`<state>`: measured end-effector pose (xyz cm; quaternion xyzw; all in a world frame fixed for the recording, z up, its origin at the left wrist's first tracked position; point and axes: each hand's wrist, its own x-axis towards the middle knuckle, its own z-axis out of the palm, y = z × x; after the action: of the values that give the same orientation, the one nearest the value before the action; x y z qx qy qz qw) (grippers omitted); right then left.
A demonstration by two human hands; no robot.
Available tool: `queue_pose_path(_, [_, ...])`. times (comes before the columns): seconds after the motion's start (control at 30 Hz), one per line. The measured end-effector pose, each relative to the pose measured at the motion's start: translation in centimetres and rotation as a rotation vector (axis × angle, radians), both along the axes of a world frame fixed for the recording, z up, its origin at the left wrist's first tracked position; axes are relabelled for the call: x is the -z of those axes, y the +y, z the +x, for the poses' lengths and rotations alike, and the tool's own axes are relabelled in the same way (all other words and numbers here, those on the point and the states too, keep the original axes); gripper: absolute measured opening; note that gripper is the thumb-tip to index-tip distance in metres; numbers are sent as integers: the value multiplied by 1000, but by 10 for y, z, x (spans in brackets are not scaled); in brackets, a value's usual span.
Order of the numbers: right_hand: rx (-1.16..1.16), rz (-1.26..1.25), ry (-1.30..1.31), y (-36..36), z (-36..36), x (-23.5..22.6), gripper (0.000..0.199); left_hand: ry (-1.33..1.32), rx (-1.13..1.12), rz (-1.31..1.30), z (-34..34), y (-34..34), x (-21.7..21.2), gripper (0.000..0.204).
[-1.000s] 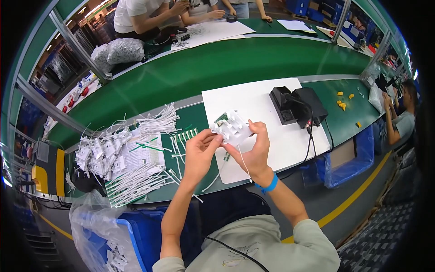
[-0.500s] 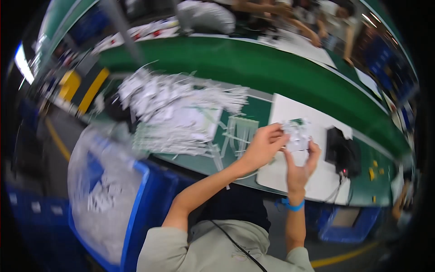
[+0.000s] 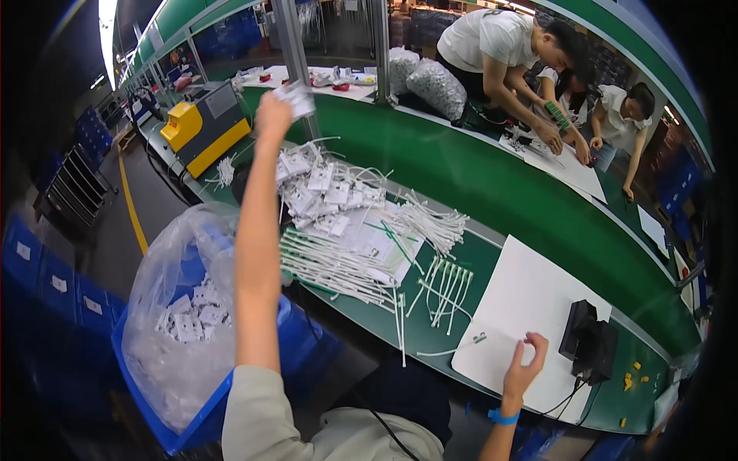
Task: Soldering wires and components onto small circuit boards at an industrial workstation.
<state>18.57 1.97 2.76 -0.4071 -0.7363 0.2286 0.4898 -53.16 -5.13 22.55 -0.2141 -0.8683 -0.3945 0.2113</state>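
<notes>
The left hand (image 3: 274,117) grips a blurred white housing (image 3: 295,100) at eleven o'clock; the right hand (image 3: 525,365), at four, curves empty. Similar housings (image 3: 337,192) are already heaped nearer centre; cables (image 3: 338,265) remain spread out, their final count unclear.

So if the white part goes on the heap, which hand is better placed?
Probably the left hand: it has the white part in its grip, near the heap. The right hand looks empty and is far off, over by the white sheet.
</notes>
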Motion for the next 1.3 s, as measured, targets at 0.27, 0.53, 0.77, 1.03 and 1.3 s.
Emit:
queue_pose_path(0.27, [183,-83,-108,-4,46,26,17,-729,-70,268,-161,-103,126,19])
queue_pose_path(0.53, [311,-74,-102,-16,27,25,16,-539,-244,-182,-171,-61,168,36])
queue_pose_path(0.77, [176,-8,-94,-14,-19,-12,15,-347,-148,-493,-173,-69,140,54])
queue_pose_path(1.03, [-440,49,-463,12,-181,-54,23,152,418,-568,-50,-144,59,34])
queue_pose_path(1.3, [-652,18,-539,25,-223,-57,28,-171,364,-720,93,-237,26,39])
